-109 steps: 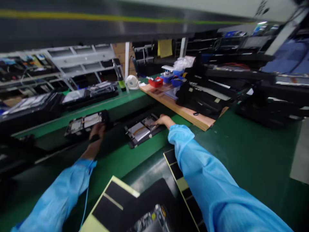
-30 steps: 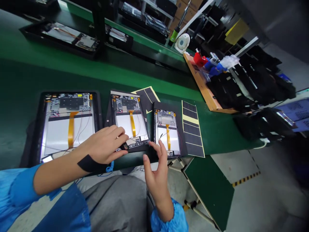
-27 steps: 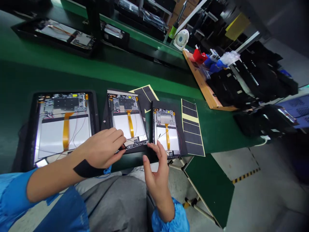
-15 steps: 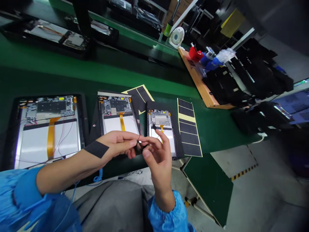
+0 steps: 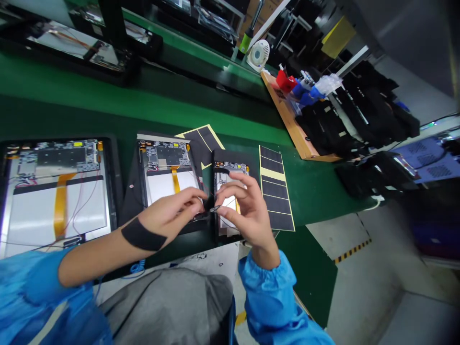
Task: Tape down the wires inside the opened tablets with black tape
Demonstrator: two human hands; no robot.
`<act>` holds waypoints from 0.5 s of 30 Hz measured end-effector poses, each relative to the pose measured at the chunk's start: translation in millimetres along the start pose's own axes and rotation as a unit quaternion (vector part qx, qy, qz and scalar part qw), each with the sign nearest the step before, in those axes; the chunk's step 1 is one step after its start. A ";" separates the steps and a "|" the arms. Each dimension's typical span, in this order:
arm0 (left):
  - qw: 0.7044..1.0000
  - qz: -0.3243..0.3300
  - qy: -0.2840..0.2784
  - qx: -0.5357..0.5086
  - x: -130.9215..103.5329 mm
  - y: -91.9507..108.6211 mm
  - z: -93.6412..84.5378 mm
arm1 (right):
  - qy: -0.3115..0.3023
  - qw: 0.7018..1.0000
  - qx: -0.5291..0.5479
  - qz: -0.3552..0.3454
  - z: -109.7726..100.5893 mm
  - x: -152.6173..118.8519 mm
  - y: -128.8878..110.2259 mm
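Observation:
My left hand [image 5: 183, 205] is closed in a pinch at the left edge of the smallest opened tablet [image 5: 230, 229]; what its fingertips hold is hidden. A black patch [image 5: 143, 235] sticks to my left wrist. Over that tablet, my right hand [image 5: 247, 206] pinches a small dark part with a thin wire [image 5: 215, 209] between thumb and fingers. The fingertips of both hands nearly meet there. Another opened tablet [image 5: 163, 184], showing its circuit board and an orange ribbon cable, lies left of it under my left hand.
A larger opened tablet [image 5: 32, 208] lies at the far left. Sheets of black stickers [image 5: 276, 194] are right of and behind the smallest tablet. Farther back stand a white fan [image 5: 258, 55] and a wooden board [image 5: 287, 120] bearing black items. More opened devices [image 5: 68, 45] sit at the back left.
My hands have drawn slightly apart, the right one moving right and up over the smallest tablet. The whole view has shifted a little, so the bench things appear farther left.

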State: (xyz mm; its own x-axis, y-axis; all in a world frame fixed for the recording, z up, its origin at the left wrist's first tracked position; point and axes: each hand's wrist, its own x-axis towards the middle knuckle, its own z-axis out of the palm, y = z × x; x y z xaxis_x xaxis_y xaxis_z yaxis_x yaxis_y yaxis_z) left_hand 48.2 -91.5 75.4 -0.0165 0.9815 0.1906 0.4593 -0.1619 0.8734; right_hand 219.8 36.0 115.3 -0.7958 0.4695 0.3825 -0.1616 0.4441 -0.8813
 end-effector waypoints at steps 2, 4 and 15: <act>0.986 0.120 -0.021 0.113 -1.4 -9.5 -3.4 | -0.065 0.997 -0.028 0.026 -15.7 5.9 1.2; 0.955 0.198 -0.069 0.211 -1.8 -15.0 -7.9 | -0.135 0.988 -0.057 0.044 -26.2 10.8 2.6; 0.952 0.212 -0.080 0.207 -6.4 -34.1 -39.5 | -0.279 0.950 -0.137 0.020 -1.6 24.0 20.3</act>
State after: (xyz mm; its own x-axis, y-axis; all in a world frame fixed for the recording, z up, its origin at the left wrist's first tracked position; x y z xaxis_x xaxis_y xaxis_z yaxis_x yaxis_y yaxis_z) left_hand -2.4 -96.3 62.1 0.3693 0.8449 0.3871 0.7050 -0.5261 0.4756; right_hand 198.4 57.5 107.0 -0.9960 0.0457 0.0769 -0.0286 0.6520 -0.7577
